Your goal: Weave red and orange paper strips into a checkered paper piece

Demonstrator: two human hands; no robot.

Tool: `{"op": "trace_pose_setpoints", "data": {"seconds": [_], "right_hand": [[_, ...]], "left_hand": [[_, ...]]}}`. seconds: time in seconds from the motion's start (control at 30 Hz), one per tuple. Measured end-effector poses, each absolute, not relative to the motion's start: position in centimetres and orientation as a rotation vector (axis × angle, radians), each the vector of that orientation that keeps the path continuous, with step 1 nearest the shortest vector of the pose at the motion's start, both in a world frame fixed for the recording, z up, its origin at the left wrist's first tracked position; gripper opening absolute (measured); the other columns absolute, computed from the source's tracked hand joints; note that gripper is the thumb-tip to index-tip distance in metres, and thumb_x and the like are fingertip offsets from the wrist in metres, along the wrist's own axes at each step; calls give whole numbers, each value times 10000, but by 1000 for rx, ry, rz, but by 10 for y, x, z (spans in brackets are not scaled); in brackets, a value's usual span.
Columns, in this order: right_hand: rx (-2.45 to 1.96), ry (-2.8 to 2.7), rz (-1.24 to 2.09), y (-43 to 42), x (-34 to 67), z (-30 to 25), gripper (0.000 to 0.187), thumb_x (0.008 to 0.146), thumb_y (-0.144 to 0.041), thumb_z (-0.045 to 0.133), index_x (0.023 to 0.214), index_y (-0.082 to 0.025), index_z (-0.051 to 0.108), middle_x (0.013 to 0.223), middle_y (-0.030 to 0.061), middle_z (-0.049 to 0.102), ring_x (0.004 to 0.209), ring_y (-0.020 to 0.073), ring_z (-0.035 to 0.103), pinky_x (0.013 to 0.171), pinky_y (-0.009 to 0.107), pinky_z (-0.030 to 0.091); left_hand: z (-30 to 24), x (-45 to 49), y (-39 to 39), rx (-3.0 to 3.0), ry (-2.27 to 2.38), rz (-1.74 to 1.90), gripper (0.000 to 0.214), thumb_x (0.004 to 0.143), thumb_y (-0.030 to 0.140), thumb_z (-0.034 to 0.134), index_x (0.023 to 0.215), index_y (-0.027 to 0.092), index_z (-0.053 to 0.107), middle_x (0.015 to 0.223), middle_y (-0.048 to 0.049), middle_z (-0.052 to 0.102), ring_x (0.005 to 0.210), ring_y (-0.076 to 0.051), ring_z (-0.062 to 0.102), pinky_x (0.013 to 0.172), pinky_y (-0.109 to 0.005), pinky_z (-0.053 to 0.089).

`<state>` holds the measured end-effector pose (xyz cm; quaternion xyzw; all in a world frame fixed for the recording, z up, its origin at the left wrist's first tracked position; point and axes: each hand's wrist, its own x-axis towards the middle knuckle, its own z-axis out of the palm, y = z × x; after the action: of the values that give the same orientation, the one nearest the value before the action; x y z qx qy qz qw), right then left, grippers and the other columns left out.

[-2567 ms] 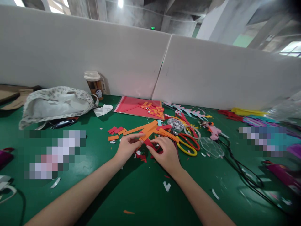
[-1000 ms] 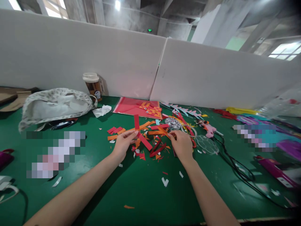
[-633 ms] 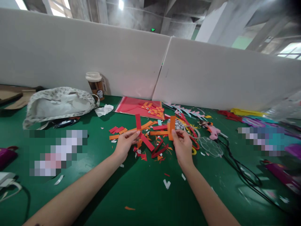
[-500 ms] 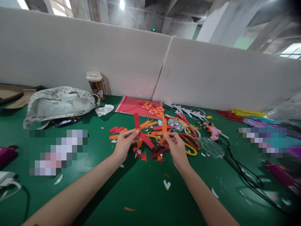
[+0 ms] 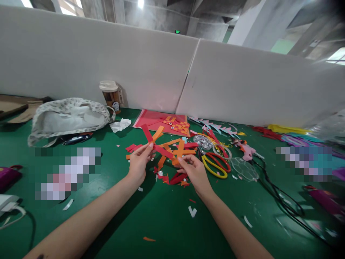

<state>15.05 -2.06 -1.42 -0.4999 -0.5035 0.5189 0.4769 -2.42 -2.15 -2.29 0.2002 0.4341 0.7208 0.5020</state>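
Note:
My left hand pinches crossed red and orange paper strips and holds them raised over the green table. My right hand pinches the lower end of an orange strip that leans against the red one. Beneath both hands lies a loose pile of red and orange strips and scraps.
Yellow-and-red scissors, a pink glue gun with black cable, and a clear tray lie to the right. A red sheet with a woven piece lies behind, a lidded cup and a cloth bag at left. White partitions close the back.
My right hand picked up an orange strip and brought it left to the strips in my left hand. My left hand tilted its strips and raised them slightly.

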Motion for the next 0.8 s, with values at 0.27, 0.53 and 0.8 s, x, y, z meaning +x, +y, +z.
{"op": "trace_pose_setpoints", "data": {"seconds": [0.27, 0.53, 0.8], "right_hand": [[-1060, -1058, 1615, -25, 147, -15, 208, 621, -309, 736, 669, -166, 593, 822, 9, 588, 831, 160, 629, 814, 329, 533], [-1027, -1008, 1673, -28, 142, -10, 186, 642, -281, 730, 661, -159, 591, 729, -17, 584, 744, 112, 619, 812, 289, 521], [-1080, -877, 1613, -26, 141, -9, 486, 525, -191, 803, 939, -205, 549, 765, -18, 616, 720, 145, 626, 635, 287, 560]], "left_hand": [[-23, -15, -28, 546, 1034, 1708, 291, 571, 307, 771, 804, 145, 705, 757, -25, 694, 667, -107, 621, 654, -239, 512], [-27, -6, -34, 664, 1079, 1652, 280, 610, 333, 744, 830, 163, 716, 858, -46, 709, 721, -137, 636, 665, -244, 519], [-23, -3, -39, 843, 1092, 1550, 344, 628, 330, 734, 936, 178, 707, 833, -43, 711, 663, -104, 610, 613, -195, 504]]}}
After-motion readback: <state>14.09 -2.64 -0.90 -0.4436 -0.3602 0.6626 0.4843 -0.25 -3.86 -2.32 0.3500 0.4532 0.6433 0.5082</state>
